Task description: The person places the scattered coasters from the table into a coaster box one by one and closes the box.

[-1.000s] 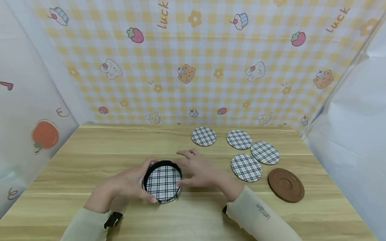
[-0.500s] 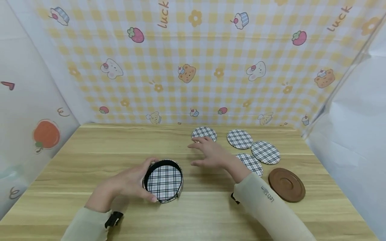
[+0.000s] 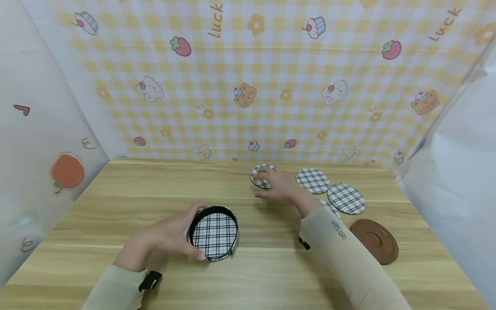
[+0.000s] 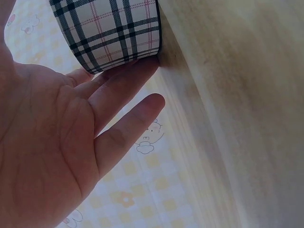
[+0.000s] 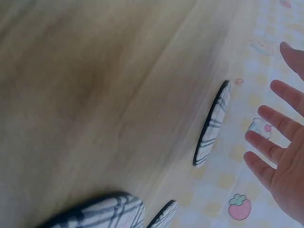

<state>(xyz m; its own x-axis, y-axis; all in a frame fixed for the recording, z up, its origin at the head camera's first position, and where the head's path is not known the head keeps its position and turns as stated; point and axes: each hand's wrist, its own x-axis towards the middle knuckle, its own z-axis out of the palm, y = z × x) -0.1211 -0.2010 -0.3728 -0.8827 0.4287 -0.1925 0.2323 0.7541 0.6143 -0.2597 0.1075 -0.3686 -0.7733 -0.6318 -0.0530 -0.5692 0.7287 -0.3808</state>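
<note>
A round plaid coaster holder [image 3: 237, 241] with a black inner wall stands on the table, a plaid coaster [image 3: 215, 234] lying inside it. My left hand [image 3: 174, 232] grips the holder's left side, thumb at the near edge and fingers round the far side. In the left wrist view the holder's plaid wall [image 4: 111, 35] meets those fingers. My right hand [image 3: 280, 185], fingers spread, hovers over the right part of a single plaid coaster [image 3: 257, 176] at the back. The right wrist view shows that coaster [image 5: 212, 126] apart from the fingertips.
Right of my right hand lie more plaid coasters: one at the back [image 3: 313, 181], one beside it [image 3: 346, 199], and one partly hidden under my forearm [image 3: 329, 208]. A brown round saucer-like disc [image 3: 373, 241] lies near the right sleeve. A patterned cloth [image 3: 248, 125] hangs behind the table.
My right hand has left the holder's right side and moved right and away to the back coaster. My left hand has stayed on the holder.
</note>
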